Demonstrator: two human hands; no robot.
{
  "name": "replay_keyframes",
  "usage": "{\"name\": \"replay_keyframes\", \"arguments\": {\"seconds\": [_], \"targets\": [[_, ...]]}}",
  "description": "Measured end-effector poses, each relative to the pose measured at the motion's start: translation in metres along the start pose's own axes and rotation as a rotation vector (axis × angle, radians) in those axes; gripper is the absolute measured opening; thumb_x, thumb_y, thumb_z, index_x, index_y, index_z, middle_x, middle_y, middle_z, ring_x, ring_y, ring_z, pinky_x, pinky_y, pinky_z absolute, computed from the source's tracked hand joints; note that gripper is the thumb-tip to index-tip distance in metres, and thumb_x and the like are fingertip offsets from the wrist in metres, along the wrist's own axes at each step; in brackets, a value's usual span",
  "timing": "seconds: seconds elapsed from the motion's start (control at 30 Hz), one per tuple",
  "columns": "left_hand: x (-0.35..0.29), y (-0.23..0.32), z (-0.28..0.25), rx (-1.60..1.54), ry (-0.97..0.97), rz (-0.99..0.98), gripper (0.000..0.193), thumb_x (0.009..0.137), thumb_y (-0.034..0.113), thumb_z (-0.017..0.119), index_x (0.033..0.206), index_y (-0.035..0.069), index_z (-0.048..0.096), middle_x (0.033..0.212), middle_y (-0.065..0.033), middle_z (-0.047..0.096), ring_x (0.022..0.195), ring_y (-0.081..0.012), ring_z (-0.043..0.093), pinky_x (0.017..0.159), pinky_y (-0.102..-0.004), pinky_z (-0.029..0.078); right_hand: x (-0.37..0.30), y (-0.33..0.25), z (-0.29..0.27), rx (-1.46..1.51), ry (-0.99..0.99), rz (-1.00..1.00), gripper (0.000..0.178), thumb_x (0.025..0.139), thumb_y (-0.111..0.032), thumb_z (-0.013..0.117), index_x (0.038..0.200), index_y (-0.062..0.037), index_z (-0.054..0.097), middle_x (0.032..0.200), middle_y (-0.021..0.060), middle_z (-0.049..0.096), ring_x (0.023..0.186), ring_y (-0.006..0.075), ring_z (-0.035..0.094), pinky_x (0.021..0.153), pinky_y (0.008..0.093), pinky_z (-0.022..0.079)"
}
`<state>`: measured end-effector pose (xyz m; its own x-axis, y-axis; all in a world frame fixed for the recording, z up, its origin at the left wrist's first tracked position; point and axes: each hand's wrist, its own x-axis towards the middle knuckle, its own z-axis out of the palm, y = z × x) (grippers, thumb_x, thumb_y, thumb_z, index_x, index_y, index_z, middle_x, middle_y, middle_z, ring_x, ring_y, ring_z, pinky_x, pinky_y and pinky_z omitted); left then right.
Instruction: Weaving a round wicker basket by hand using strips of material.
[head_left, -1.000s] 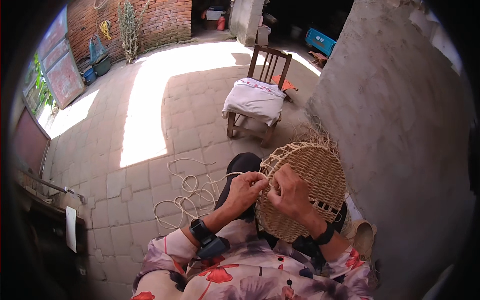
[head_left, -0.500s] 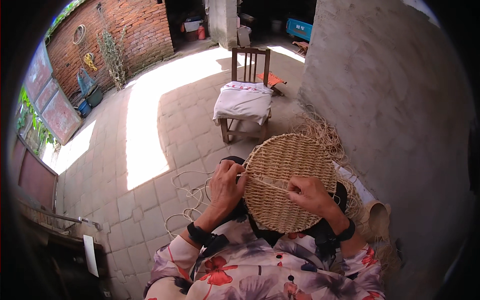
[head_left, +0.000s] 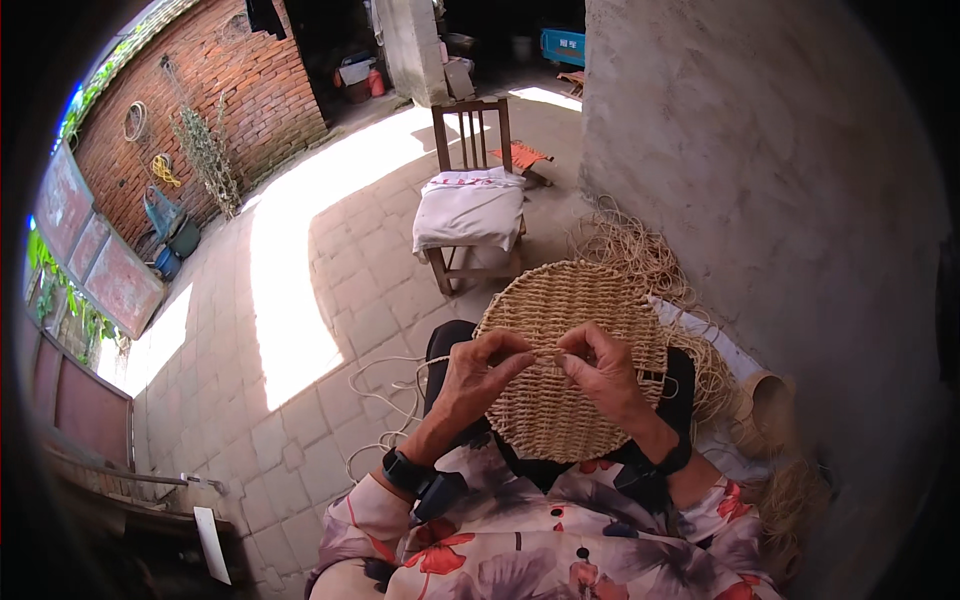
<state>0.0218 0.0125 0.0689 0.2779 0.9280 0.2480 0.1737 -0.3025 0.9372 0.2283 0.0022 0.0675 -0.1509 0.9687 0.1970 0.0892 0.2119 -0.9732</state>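
Observation:
A round mat woven from straw-coloured cord (head_left: 575, 298) lies across my lap, its face up. Over its middle, my left hand (head_left: 476, 382) pinches a thin straw cord (head_left: 545, 351) between thumb and forefinger. My right hand (head_left: 604, 382) pinches the same cord a short way to the right, so the fingertips of both hands nearly meet just above the weave. Loose loops of pale cord (head_left: 412, 385) trail off beside my left wrist to the paving. My fingers and thumbs hide part of the cord and the mat's middle.
A tangled heap of cord (head_left: 640, 250) lies along the grey wall (head_left: 760, 170) on the right, with a tan cylindrical container (head_left: 768, 405) nearer me. Ahead stands a wooden chair (head_left: 470, 205) with a white cloth, and an orange folding stool (head_left: 524, 157) behind it.
My left hand has moved right from the mat's left edge to its middle. The hands are now close together, and the long strand between them has shortened. The view has shifted slightly.

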Motion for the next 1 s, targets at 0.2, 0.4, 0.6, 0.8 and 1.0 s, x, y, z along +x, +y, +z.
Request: {"name": "replay_keyframes", "arguments": {"seconds": [0.2, 0.4, 0.6, 0.8, 1.0], "targets": [[-0.007, -0.007, -0.022, 0.288, 0.182, 0.092, 0.009, 0.085, 0.004, 0.071, 0.091, -0.001, 0.069, 0.086, -0.0069, 0.071, 0.080, -0.0137, 0.066, 0.074, -0.0277, 0.052, 0.018, 0.029, 0.031, -0.510, 0.038, -0.475, 0.019, 0.075, 0.003, 0.071, 0.083, -0.0046, 0.055, 0.078, 0.0093, 0.058, 0.074, 0.0268, 0.064, 0.063, 0.0366, 0.053], [-0.011, -0.024, -0.017, 0.613, 0.208, 0.267, 0.008, 0.077, 0.001, 0.072, 0.083, 0.004, 0.067, 0.079, -0.0104, 0.066, 0.073, -0.0266, 0.064, 0.066, -0.0361, 0.050, 0.025, 0.047, 0.038, -0.878, 0.010, -0.655, 0.010, 0.076, -0.005, 0.063, 0.078, -0.0050, 0.054, 0.081, 0.0094, 0.053, 0.081, 0.0265, 0.061, 0.064, 0.0392, 0.052], [-0.006, -0.025, -0.001, 0.664, 0.199, 0.415, 0.011, 0.073, 0.002, 0.069, 0.076, 0.008, 0.061, 0.071, -0.0073, 0.059, 0.065, -0.0273, 0.058, 0.062, -0.0383, 0.040, 0.020, 0.043, 0.032, -0.819, 0.004, -0.645, 0.006, 0.077, -0.004, 0.061, 0.078, -0.0044, 0.054, 0.081, 0.0104, 0.054, 0.079, 0.0289, 0.060, 0.067, 0.0391, 0.052], [0.001, -0.032, 0.013, 0.737, 0.098, 0.392, 0.010, 0.072, 0.003, 0.065, 0.076, 0.006, 0.056, 0.069, -0.0107, 0.058, 0.070, -0.0319, 0.062, 0.063, -0.0441, 0.044, 0.013, 0.036, 0.022, -0.669, 0.054, -0.569, 0.008, 0.077, -0.004, 0.064, 0.082, -0.0035, 0.057, 0.083, 0.0116, 0.055, 0.077, 0.0305, 0.060, 0.067, 0.0413, 0.052], [0.003, -0.015, 0.024, 0.778, 0.101, 0.270, 0.011, 0.078, 0.006, 0.061, 0.089, 0.009, 0.063, 0.069, -0.0128, 0.065, 0.063, -0.0340, 0.065, 0.057, -0.0460, 0.049, 0.014, 0.043, 0.006, -0.840, -0.016, -0.613, 0.007, 0.076, -0.006, 0.063, 0.081, -0.0034, 0.059, 0.080, 0.0105, 0.055, 0.077, 0.0298, 0.061, 0.068, 0.0411, 0.052]]}}
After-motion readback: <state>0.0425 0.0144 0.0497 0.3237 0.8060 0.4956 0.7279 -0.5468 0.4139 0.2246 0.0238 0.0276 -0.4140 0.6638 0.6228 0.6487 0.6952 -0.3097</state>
